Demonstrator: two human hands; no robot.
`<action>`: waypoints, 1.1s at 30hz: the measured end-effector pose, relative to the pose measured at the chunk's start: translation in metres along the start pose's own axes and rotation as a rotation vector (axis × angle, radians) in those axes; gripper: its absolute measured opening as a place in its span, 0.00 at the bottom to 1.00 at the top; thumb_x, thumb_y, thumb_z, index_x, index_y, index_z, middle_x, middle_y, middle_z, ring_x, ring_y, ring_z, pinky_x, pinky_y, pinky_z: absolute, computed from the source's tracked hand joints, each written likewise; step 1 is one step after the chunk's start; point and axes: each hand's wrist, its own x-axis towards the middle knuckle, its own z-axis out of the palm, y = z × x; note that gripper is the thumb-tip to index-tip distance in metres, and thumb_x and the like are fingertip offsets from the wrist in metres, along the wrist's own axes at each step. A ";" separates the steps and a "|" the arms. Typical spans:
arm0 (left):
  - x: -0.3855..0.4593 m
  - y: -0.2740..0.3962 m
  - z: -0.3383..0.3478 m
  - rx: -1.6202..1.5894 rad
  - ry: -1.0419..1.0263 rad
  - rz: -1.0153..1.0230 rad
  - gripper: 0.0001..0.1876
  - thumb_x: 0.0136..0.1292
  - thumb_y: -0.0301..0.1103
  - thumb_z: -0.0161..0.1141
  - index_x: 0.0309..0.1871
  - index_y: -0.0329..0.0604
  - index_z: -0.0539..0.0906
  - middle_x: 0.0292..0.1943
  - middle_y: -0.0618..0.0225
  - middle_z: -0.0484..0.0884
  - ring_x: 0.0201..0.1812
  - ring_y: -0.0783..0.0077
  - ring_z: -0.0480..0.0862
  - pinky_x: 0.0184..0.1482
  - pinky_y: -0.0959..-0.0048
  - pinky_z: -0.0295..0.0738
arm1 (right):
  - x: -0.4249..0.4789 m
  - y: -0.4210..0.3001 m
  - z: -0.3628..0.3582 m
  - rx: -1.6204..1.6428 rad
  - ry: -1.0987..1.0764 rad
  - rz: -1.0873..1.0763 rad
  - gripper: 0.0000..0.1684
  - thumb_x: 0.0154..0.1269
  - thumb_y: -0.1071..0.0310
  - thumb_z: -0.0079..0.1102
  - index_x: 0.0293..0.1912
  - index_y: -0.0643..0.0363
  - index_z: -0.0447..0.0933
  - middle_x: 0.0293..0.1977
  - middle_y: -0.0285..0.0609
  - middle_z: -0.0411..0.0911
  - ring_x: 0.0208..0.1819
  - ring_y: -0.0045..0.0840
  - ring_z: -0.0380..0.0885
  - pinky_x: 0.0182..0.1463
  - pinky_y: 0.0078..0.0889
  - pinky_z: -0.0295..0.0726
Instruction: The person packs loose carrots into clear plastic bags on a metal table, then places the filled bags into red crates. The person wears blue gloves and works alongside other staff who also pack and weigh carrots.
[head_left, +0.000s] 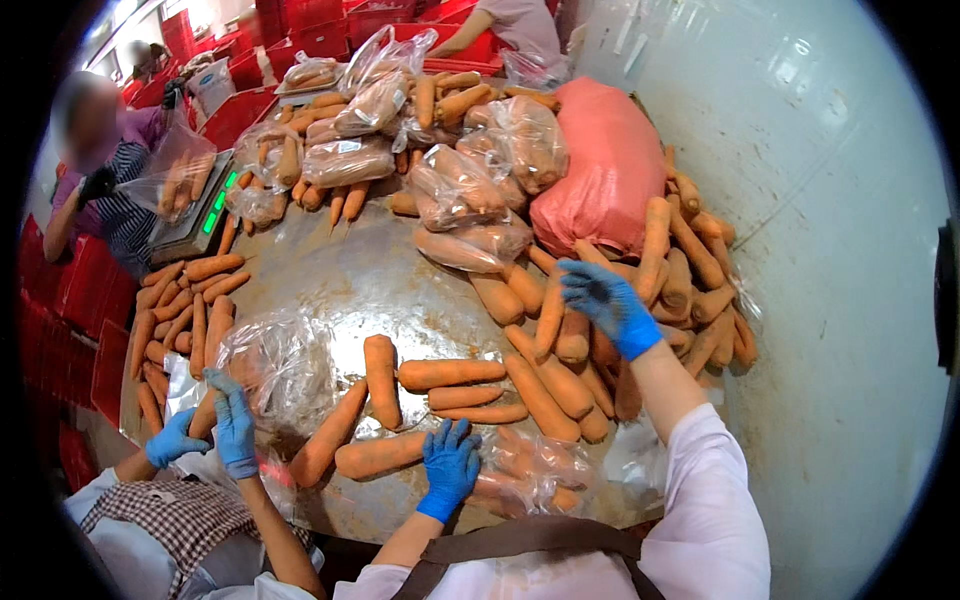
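My left hand (451, 466), in a blue glove, lies palm down with its fingers apart, at the thick right end of a carrot (381, 455). Just right of it are clear plastic bags of carrots (536, 476). My right hand (606, 304), also in a blue glove, reaches into the heap on the right. Its fingertips meet the upper end of a slanted orange carrot (550, 319); whether they grip it is hidden. Between my hands lie several loose carrots, among them a large one (541, 397) and a level one (451, 373).
A pink woven sack (596, 165) stands behind the heap, beside bagged carrots (457, 187). At left, a co-worker's gloved hands (234, 424) hold a carrot near a plastic bag (281, 364). Another person holds a bag by a scale (195, 202). A pale wall (832, 300) bounds the right.
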 end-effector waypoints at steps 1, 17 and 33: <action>-0.001 -0.001 0.000 -0.005 0.015 0.011 0.13 0.53 0.36 0.56 0.43 0.55 0.82 0.57 0.69 0.73 0.64 0.56 0.65 0.64 0.53 0.50 | 0.019 0.014 0.013 -0.037 -0.019 0.108 0.22 0.66 0.59 0.53 0.52 0.66 0.74 0.39 0.39 0.79 0.38 0.22 0.77 0.43 0.23 0.75; -0.011 -0.011 0.015 -0.019 -0.032 -0.007 0.09 0.54 0.39 0.55 0.38 0.61 0.83 0.48 0.80 0.79 0.64 0.66 0.67 0.62 0.59 0.52 | 0.259 0.046 0.061 -2.046 0.195 -0.323 0.37 0.57 0.56 0.60 0.64 0.49 0.58 0.50 0.52 0.70 0.45 0.46 0.76 0.45 0.47 0.77; -0.005 -0.010 0.008 -0.057 0.066 0.040 0.06 0.55 0.38 0.56 0.35 0.54 0.81 0.42 0.71 0.80 0.60 0.60 0.71 0.58 0.58 0.61 | 0.273 0.034 0.063 -0.746 0.171 -0.032 0.09 0.58 0.67 0.51 0.26 0.61 0.73 0.20 0.43 0.74 0.18 0.27 0.71 0.22 0.28 0.71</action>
